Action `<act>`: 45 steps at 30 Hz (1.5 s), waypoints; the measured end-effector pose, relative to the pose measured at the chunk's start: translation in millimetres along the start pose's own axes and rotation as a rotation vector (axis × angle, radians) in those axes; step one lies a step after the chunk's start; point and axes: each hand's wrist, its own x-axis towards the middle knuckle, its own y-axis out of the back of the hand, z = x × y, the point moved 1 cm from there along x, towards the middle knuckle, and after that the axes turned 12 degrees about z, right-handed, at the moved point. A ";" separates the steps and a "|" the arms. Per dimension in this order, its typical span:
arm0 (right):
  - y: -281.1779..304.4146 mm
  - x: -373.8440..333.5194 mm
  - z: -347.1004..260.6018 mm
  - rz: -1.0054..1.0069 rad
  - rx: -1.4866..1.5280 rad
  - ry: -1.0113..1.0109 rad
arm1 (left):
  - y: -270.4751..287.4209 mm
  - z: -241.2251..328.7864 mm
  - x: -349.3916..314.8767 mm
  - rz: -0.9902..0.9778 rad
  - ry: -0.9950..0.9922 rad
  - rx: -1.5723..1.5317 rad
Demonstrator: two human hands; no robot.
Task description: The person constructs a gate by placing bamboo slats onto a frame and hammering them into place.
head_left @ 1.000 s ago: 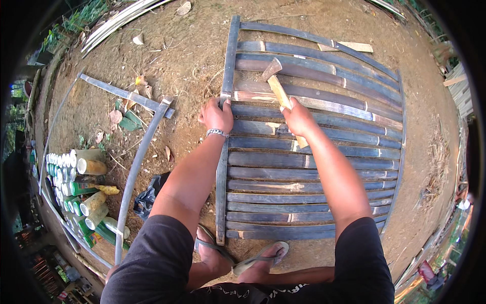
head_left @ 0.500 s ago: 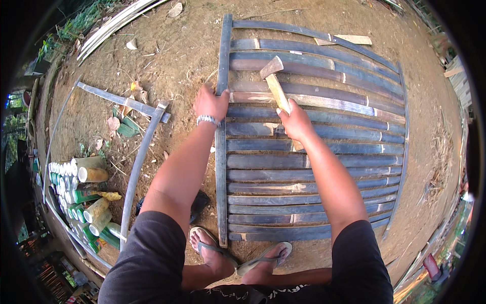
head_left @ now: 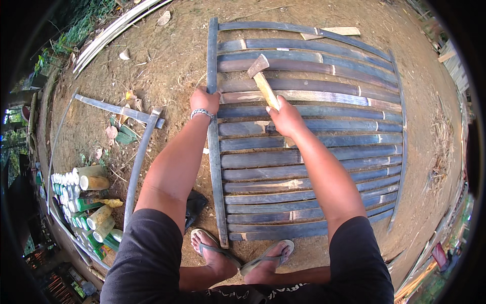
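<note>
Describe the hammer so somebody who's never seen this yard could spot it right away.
Find the big panel of dark bamboo slats lying on the dirt. Near its top, the right hand holds a hammer over the slats. It is the only pale wooden handle with a grey metal head; everything around it is long split bamboo.

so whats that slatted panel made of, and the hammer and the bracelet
The slatted panel looks like split bamboo: long curved slats, dark grey-green and weathered, with pale node rings. The hammer in the right hand has a pale bare wooden handle; its dull grey head is probably metal. The bracelet on the left hand's wrist shines silvery, likely metal links.
</note>
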 end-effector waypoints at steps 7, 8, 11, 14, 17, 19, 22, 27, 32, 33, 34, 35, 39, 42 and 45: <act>-5.0 3.5 8.2 0.026 -0.006 0.009 | -0.8 2.0 -12.9 0.043 -0.070 0.005; -6.9 4.2 6.9 0.038 -0.003 0.012 | -12.0 -11.7 -11.7 0.110 -0.109 -0.020; -1.0 -1.9 -2.8 0.013 0.000 -0.024 | -16.7 -13.9 -24.6 0.144 -0.060 0.035; -8.4 -9.7 0.1 0.103 -0.017 0.066 | -23.7 -23.1 -28.4 0.238 -0.023 -0.060; 0.5 -22.5 -27.9 0.027 -0.076 0.210 | -21.5 -23.9 -31.9 0.254 0.036 -0.180; -5.2 -24.2 -47.4 0.127 -0.035 0.405 | -24.2 -29.3 -30.2 0.308 0.065 -0.189; -5.5 -27.0 -81.8 0.310 0.171 0.650 | -24.9 -32.7 -31.0 0.304 0.076 -0.191; -22.3 -3.3 -65.3 -0.086 -0.410 0.372 | -23.4 -20.3 -34.3 0.296 0.086 -0.180; -18.2 5.4 -61.5 -0.029 -0.322 0.441 | -26.2 -24.7 -37.3 0.339 0.071 -0.129; -11.1 1.2 -73.0 0.028 -0.233 0.468 | -24.7 -23.6 -34.0 0.342 0.072 -0.129; -5.0 -8.1 -84.5 0.078 -0.144 0.492 | -22.5 -22.6 -33.8 0.335 0.072 -0.140; -2.4 -14.3 -90.2 0.127 -0.054 0.514 | -19.9 -21.7 -33.4 0.328 0.071 -0.150; -21.0 -9.4 -63.8 0.075 -0.067 0.486 | -26.5 -18.3 -35.3 0.314 0.057 -0.170; -23.2 7.5 -70.5 -0.103 -0.354 0.361 | -27.1 -22.7 -40.3 0.349 0.037 -0.110; -5.3 5.6 -90.1 -0.023 -0.250 0.476 | -24.8 -21.6 -34.6 0.323 0.061 -0.087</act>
